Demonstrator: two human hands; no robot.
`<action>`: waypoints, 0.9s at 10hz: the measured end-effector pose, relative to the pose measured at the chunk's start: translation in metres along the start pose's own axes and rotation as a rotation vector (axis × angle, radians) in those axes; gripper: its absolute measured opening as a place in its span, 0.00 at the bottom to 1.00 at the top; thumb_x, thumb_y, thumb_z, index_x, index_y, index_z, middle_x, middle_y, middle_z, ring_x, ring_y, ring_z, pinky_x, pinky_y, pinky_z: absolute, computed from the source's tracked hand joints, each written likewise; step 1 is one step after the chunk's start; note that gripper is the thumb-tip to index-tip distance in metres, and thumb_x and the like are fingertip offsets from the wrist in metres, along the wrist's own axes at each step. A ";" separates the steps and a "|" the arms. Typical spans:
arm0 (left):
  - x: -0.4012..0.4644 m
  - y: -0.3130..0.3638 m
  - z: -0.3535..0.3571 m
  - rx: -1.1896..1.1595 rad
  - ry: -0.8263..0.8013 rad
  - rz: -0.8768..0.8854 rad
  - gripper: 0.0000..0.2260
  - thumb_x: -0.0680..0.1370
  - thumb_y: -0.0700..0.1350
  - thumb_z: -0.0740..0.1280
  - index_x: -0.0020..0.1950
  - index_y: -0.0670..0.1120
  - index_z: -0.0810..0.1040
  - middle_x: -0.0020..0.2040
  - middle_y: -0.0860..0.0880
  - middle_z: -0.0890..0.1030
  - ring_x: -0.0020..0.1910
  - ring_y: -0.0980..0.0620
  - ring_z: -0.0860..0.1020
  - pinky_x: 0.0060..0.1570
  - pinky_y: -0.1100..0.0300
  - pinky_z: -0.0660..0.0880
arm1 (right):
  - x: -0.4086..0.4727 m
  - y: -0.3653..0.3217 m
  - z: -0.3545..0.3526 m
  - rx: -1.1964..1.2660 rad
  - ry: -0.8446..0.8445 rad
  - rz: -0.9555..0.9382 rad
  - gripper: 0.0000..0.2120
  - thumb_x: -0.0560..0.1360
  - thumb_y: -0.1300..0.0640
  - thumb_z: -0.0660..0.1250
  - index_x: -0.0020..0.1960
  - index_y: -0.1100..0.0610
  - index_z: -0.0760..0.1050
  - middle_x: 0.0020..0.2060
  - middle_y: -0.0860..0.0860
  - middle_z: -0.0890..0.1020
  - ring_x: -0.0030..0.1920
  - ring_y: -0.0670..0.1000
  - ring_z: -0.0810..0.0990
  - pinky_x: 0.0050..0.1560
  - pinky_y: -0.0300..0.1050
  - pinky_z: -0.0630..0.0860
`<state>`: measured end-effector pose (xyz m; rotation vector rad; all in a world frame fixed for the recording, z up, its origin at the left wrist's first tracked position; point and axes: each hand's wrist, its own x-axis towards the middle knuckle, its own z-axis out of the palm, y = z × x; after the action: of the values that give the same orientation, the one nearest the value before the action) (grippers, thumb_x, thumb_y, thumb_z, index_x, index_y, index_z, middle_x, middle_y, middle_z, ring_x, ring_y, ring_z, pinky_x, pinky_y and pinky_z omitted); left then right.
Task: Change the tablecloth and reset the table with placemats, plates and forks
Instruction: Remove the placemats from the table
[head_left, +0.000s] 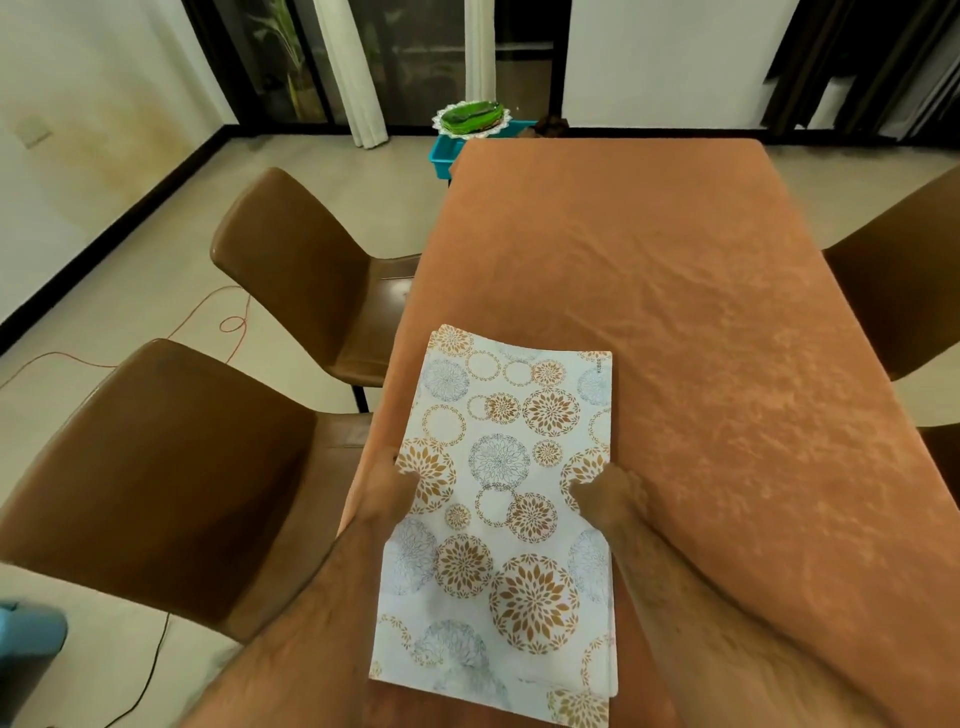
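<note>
The stack of placemats (511, 499) lies over the near left part of the orange tablecloth (701, 312) covering the surface, presumably so single mats can be dealt out from one place. The left hand (387, 488) and right hand (605, 493) each pinch a long edge, thumbs on top, apparently squaring the stack. Its long axis runs away from the person, toward the far end.
</note>
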<state>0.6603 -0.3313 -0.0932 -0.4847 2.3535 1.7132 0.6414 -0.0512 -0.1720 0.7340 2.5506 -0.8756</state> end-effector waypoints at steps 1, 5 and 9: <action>-0.010 0.002 -0.004 -0.037 -0.007 -0.119 0.22 0.78 0.33 0.63 0.62 0.60 0.72 0.56 0.51 0.82 0.54 0.54 0.82 0.48 0.57 0.79 | -0.003 0.001 0.000 0.094 -0.046 -0.028 0.24 0.68 0.38 0.69 0.55 0.55 0.80 0.53 0.53 0.84 0.52 0.57 0.82 0.51 0.49 0.79; -0.095 0.064 -0.052 -0.258 0.131 0.018 0.11 0.80 0.36 0.63 0.58 0.49 0.71 0.56 0.44 0.82 0.56 0.44 0.81 0.62 0.42 0.75 | -0.054 -0.030 -0.050 0.963 -0.532 -0.035 0.20 0.74 0.60 0.70 0.61 0.71 0.75 0.47 0.60 0.83 0.41 0.56 0.84 0.44 0.50 0.81; -0.123 0.099 -0.071 -0.382 0.202 0.088 0.14 0.80 0.34 0.62 0.63 0.47 0.68 0.54 0.43 0.82 0.53 0.44 0.82 0.55 0.46 0.78 | -0.090 -0.074 -0.126 1.089 -0.488 -0.332 0.17 0.77 0.69 0.64 0.63 0.60 0.65 0.54 0.61 0.80 0.49 0.60 0.81 0.55 0.62 0.78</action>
<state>0.7404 -0.3528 0.0587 -0.6490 2.2022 2.2686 0.6530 -0.0519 -0.0009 0.2519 1.6382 -2.2666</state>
